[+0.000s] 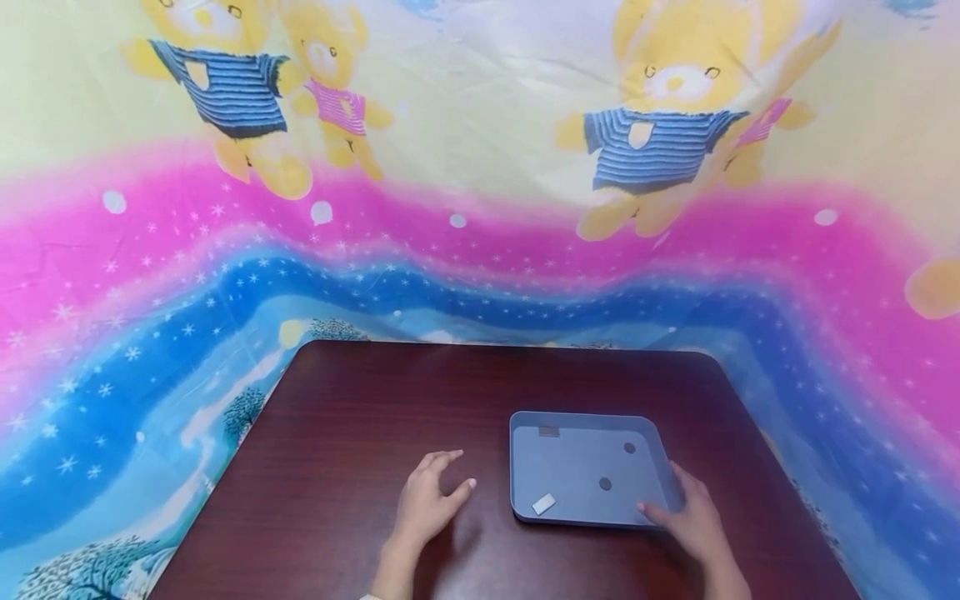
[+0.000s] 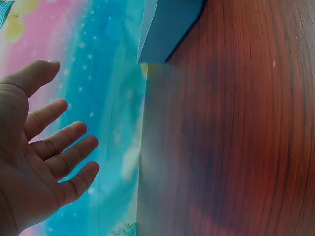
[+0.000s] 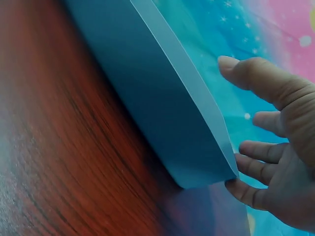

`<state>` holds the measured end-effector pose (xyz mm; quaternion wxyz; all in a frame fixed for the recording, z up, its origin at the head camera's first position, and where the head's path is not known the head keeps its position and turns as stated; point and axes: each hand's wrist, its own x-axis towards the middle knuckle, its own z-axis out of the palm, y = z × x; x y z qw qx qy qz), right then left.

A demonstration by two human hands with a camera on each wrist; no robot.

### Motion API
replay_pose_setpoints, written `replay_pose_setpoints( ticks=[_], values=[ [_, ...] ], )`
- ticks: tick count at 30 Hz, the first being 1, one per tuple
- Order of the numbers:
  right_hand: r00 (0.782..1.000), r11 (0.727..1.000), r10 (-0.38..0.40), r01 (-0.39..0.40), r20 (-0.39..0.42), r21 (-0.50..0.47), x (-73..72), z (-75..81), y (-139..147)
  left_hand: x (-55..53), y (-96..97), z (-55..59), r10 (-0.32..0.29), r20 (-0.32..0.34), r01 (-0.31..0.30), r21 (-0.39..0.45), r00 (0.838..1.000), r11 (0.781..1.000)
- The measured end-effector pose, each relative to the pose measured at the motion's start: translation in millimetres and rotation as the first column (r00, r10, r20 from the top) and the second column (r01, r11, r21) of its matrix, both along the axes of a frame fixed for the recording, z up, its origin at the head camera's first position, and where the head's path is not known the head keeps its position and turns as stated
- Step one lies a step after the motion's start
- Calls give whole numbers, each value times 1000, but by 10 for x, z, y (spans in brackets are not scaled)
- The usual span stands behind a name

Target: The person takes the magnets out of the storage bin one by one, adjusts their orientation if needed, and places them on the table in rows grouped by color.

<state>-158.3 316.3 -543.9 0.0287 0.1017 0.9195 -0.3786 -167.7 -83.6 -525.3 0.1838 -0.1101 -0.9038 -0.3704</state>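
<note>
A grey-blue rectangular tray (image 1: 577, 523) sits on the right half of the dark wooden table. Inside it lie a small white rectangular piece (image 1: 543, 504), a brownish rectangular piece (image 1: 549, 432) and two dark round discs, one nearer (image 1: 604, 483) and one farther (image 1: 629, 448). My right hand (image 1: 693, 515) is at the tray's front right corner, thumb above the rim and fingers along the outside; the right wrist view shows these fingers loosely spread beside the wall (image 3: 162, 108). Left of the tray, my left hand (image 1: 429, 500) hovers over the table, fingers apart and holding nothing.
The reddish-brown table (image 1: 360, 417) has rounded far corners. Behind it and along its sides hangs a cloth (image 1: 450, 250) printed with bears, snowflakes and trees. In the left wrist view, one tray corner (image 2: 167, 34) shows at the top.
</note>
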Motion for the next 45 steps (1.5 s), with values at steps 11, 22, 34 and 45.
replay_pose_setpoints(
  ticks=[11, 22, 34, 45],
  values=[
    [999, 998, 7, -9, 45, 66, 12, -109, 37, -46, 236, -102, -100, -13, 101, 78, 995, 992],
    [998, 998, 15, -19, 59, 67, 16, -120, 99, -131, 473, -177, -188, -27, 190, 151, 982, 970],
    [995, 997, 17, -24, 98, 72, -23, -92, 128, -276, 766, -170, -339, 76, 326, 148, 938, 934],
    [993, 998, -6, -2, 117, 66, -2, -98, 133, -426, 999, -183, -409, 213, 391, 124, 887, 912]
  ],
)
